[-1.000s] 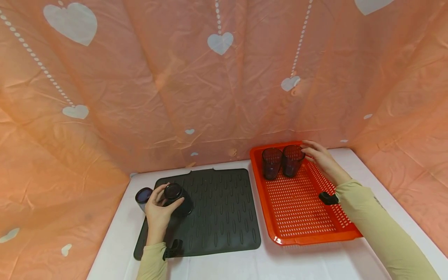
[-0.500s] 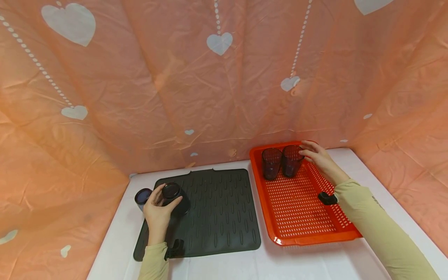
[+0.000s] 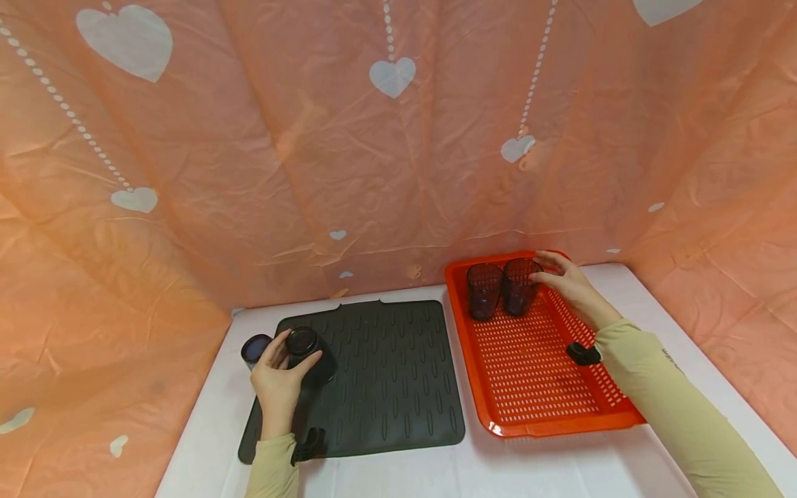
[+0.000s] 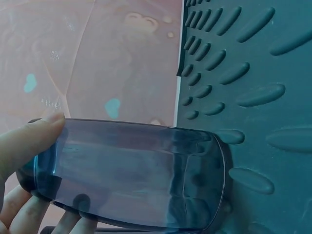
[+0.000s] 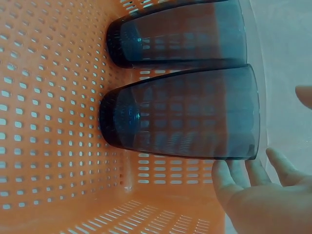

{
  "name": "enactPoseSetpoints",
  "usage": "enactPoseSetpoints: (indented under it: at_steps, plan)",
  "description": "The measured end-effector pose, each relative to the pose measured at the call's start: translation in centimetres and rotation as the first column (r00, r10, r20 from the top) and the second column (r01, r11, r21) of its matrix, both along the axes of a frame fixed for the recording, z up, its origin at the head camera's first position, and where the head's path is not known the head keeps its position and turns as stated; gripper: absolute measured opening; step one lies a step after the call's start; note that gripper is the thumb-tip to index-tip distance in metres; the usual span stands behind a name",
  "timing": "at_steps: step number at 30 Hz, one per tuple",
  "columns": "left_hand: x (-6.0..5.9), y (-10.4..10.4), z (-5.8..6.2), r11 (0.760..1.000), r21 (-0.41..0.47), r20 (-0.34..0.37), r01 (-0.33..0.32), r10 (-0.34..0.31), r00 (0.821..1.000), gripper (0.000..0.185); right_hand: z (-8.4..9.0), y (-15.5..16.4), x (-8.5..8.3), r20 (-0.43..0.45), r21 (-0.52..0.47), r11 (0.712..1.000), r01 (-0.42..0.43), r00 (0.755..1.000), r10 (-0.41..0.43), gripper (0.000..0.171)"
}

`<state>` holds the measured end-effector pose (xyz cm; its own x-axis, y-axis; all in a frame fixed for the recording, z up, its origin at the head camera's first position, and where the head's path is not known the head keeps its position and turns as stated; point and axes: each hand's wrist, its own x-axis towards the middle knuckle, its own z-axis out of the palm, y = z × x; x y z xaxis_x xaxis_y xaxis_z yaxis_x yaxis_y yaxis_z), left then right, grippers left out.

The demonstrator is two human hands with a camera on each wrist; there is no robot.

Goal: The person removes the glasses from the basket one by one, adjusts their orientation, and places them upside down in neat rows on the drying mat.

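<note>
On the black ridged mat, at its left part, my left hand grips a dark tinted drinking glass near its base. This glass is upside down, its rim at the mat. Another tinted glass stands just left of that hand, partly hidden by it. Two purple-tinted glasses stand upright side by side in the red basket: a left glass and a right glass. My right hand is at the right glass's rim, fingers extended beside it and thumb apart; contact is unclear.
The basket has perforated walls and floor, and stands right of the mat on a white tablecloth. An orange curtain with pale hearts rises behind the table and at both sides.
My left hand has shifted slightly left with the upside-down glass, closer to the neighbouring one. The right thumb has moved a little left over the right glass's rim; the basket glasses stay put.
</note>
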<state>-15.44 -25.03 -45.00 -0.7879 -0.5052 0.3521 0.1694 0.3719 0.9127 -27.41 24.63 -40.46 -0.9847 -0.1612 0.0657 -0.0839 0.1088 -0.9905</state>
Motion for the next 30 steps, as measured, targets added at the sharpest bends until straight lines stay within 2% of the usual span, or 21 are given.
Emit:
enactPoseSetpoints:
  at_steps: [6, 13, 20, 27, 30]
  plan:
    - [0.0, -0.2, -0.3, 1.000, 0.013, -0.001, 0.004, -0.004, 1.000, 0.067, -0.1, -0.1, 0.0, -0.006, 0.032, 0.999, -0.013, 1.000, 0.014, 0.074]
    - [0.0, -0.3, -0.4, 1.000, 0.018, 0.000, 0.003, -0.003, 1.000, 0.067, -0.2, 0.0, -0.2, 0.009, 0.067, 0.997, -0.025, 1.000, 0.024, 0.076]
    - [1.5, 1.6, 2.6, 0.999, 0.008, 0.003, 0.036, -0.036, 0.999, 0.063, -0.3, -0.1, -0.4, 0.012, 0.077, 0.996, -0.047, 0.999, 0.046, 0.080]
    - [0.1, 0.0, -0.2, 0.998, 0.019, 0.016, 0.058, -0.059, 0.998, 0.067, 0.0, 0.0, -0.5, 0.040, 0.117, 0.991, -0.059, 0.998, 0.054, 0.085]
    - [0.0, -0.3, -0.6, 0.996, 0.025, 0.030, 0.081, -0.082, 0.996, 0.067, -0.1, 0.1, -0.7, 0.044, 0.138, 0.988, -0.067, 0.997, 0.061, 0.086]
